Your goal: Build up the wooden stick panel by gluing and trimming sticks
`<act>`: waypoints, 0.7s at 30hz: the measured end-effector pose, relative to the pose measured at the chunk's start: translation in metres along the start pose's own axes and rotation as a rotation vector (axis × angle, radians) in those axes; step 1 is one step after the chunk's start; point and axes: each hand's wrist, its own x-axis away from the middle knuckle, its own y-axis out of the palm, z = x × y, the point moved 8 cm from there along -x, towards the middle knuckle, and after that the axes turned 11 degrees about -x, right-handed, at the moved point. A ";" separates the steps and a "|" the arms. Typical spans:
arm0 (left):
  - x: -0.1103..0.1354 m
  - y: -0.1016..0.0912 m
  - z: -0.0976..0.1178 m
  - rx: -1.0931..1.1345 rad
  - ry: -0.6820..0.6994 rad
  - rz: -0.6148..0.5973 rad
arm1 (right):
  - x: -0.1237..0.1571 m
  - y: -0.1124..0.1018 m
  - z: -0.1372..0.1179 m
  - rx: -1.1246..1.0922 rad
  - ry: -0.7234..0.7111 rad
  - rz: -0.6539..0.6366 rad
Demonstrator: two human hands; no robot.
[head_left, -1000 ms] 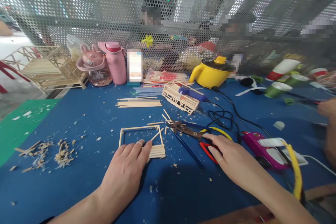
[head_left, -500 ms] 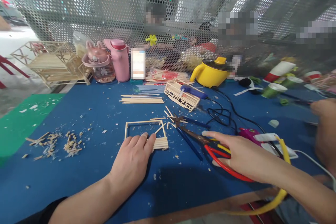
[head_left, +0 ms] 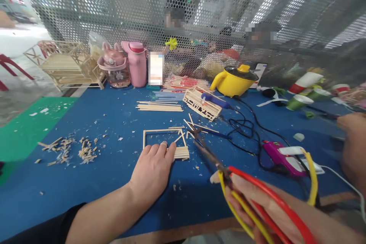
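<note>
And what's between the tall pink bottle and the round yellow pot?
In the head view: an upright bright screen, then a pile of thin pale sticks.

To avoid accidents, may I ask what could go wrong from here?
The right hand holds scissors that could snag the blue-handled pliers close by. The left hand lies on the thin stick frame, which might crack under pressure. The blue glue gun lies on a stick model and could slip off if bumped.
</note>
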 end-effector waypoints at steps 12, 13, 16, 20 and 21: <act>0.000 -0.002 -0.001 0.020 0.020 0.009 | -0.022 0.060 0.022 -0.235 0.259 0.016; 0.000 -0.002 -0.002 0.025 0.020 0.010 | -0.022 0.062 0.022 -0.243 0.240 0.027; -0.001 -0.002 -0.003 0.053 -0.004 0.000 | -0.023 0.067 0.019 -0.262 0.175 0.051; -0.002 -0.001 -0.004 0.098 -0.021 -0.002 | -0.023 0.071 0.015 -0.267 0.148 0.066; -0.001 -0.001 -0.004 0.108 -0.021 -0.002 | -0.023 0.071 0.015 -0.257 0.153 0.071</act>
